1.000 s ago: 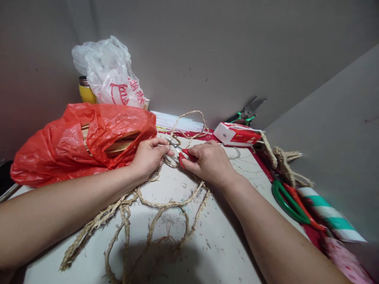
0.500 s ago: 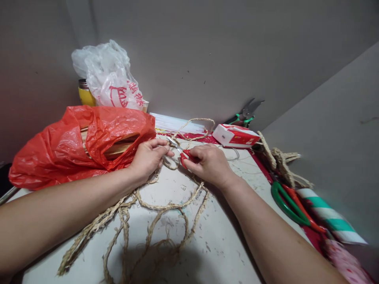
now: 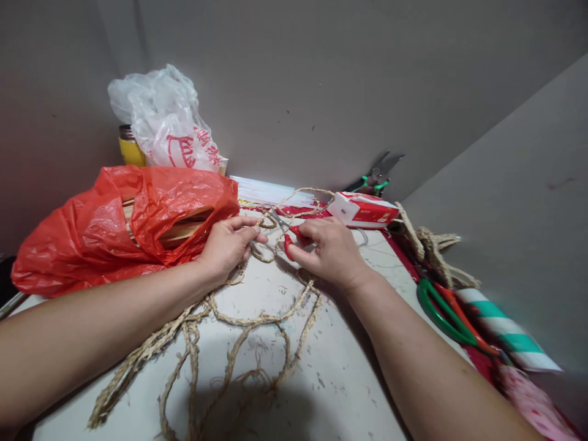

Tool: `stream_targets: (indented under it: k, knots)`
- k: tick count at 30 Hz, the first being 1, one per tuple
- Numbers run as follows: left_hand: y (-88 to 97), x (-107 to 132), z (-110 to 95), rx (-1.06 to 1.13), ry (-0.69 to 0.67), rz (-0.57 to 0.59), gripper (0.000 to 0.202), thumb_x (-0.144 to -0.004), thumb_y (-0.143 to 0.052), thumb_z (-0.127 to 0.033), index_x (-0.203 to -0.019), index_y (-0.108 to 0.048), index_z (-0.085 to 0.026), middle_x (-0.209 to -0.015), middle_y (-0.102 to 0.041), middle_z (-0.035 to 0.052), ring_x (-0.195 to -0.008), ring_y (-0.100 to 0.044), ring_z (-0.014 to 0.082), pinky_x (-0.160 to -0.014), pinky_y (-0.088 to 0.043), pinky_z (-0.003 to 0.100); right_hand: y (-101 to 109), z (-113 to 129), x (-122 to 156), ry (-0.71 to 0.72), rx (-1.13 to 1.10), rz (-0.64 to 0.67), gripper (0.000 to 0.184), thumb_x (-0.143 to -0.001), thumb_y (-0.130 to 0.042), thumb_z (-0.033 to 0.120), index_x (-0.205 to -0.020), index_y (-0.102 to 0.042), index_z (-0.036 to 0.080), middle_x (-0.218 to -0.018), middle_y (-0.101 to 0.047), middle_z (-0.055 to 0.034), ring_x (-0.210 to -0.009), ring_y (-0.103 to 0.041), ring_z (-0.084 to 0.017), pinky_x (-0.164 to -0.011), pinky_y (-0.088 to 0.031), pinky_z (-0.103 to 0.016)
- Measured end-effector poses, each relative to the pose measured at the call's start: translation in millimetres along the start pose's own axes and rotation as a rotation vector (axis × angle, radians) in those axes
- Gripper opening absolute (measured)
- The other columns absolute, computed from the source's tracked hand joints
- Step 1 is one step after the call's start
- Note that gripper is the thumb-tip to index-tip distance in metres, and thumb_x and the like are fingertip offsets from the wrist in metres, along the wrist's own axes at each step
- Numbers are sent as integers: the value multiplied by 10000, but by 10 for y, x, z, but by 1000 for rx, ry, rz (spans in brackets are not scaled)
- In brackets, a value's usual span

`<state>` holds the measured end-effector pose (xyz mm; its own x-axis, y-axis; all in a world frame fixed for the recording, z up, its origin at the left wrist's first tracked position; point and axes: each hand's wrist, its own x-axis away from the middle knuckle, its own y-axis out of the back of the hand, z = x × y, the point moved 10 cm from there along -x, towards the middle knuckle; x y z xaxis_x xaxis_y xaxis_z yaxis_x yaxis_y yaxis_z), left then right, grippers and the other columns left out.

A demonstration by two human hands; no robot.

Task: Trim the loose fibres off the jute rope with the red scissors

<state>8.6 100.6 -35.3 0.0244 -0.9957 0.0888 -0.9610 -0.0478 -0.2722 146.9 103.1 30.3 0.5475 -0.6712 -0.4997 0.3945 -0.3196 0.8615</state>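
Red-handled scissors (image 3: 289, 240) are in my right hand (image 3: 333, 251), with thumb and fingers in the handle loops. Their blades are slightly apart and point up and left at a braided straw rope (image 3: 263, 321). My left hand (image 3: 232, 245) pinches a part of that rope between thumb and fingers, just left of the blade tips. One loop of the rope rises behind the scissors. The rest curls across the white tabletop (image 3: 340, 343) below both hands, and a bundle of strands fans out near my left forearm.
A red plastic bag (image 3: 92, 233) with wooden pieces lies left, before a white plastic bag (image 3: 165, 116) and a yellow jar (image 3: 131, 150). A red-and-white box (image 3: 365, 210) and pruning shears (image 3: 379, 174) lie behind. Green-handled scissors (image 3: 445, 312) and a striped roll (image 3: 509, 331) are right.
The scissors have opened a little, and my right thumb has moved away from the fingers. My left hand stays on the rope. The whole view has shifted slightly.
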Motion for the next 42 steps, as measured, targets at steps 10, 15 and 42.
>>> stream_targets:
  k: [10,15,42]
  knots:
    - [15,1,4,53,6,-11,179,-715,-630,-157,-886,-589,-124,-642,-676,42,-325,-353,31,-334,-211,173,-146,90,-23,20,178,151,291,-772,-546,391,-563,-531,189,-565,-583,-16,-582,-466,-142,-698,-282,-324]
    - [24,-19,25,77,10,-6,210,-697,-662,-186,-888,-597,-131,-647,-671,33,-334,-352,30,-344,-208,174,-165,65,-18,32,141,163,336,-824,-524,350,-529,-518,190,-522,-561,-2,-518,-404,-117,-681,-281,-317]
    - [28,-29,11,66,-6,3,249,-712,-677,-242,-922,-586,-145,-687,-679,29,-343,-365,27,-355,-202,171,-147,98,-26,47,149,139,314,-839,-509,333,-569,-573,185,-559,-609,-9,-557,-481,-138,-703,-285,-320]
